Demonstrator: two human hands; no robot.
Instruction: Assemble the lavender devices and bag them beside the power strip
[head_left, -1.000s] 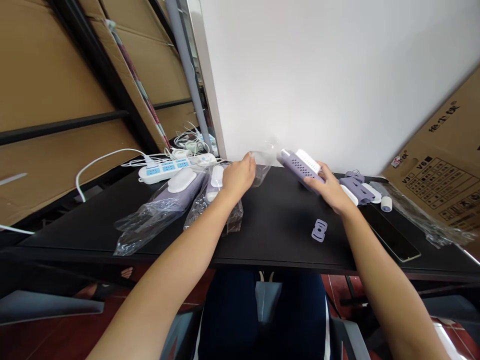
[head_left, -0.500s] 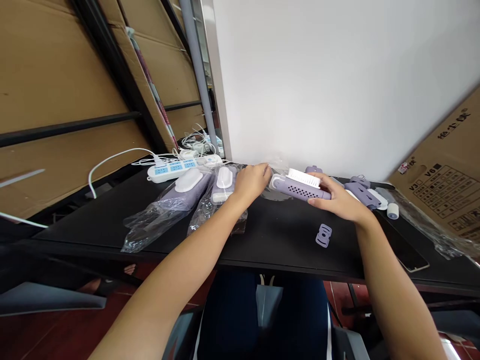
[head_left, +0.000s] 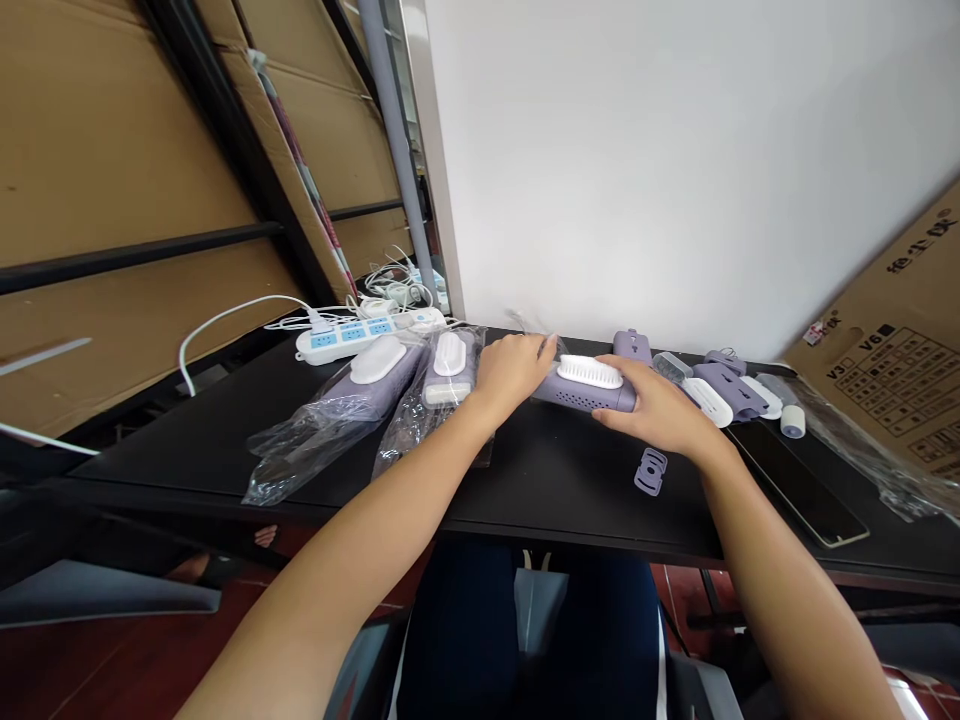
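Two hands: from where I stand, the left hand (head_left: 512, 376) sits half curled with its fingertips just beside the near end of the lilac bristle brush (head_left: 589, 396), and I cannot tell whether it grips anything. The right hand (head_left: 654, 417) lies over the brush's body, fingers closed around it, pressing it down.

Brush position: flat on the black surface (head_left: 559, 475), white bristles up, between the two hands.

Out of wrapping: at 3 o'clock from the brush, a cluster of lilac and white plastic parts (head_left: 724, 392) lies near a small white roller (head_left: 793, 421). At 4 o'clock, a lilac clip (head_left: 651, 471) sits apart on the surface.

Still wrapped: at 9 o'clock, two lilac devices in clear plastic bags (head_left: 442, 385) lie side by side, their white pads showing through.

Progress so far: several parts lie loose, while two bagged devices remain unopened.

Further back: a white power strip (head_left: 352, 342) and tangled white cables (head_left: 390, 292) sit at 10 o'clock. A cardboard carton (head_left: 892, 345) leans in at 2 o'clock.
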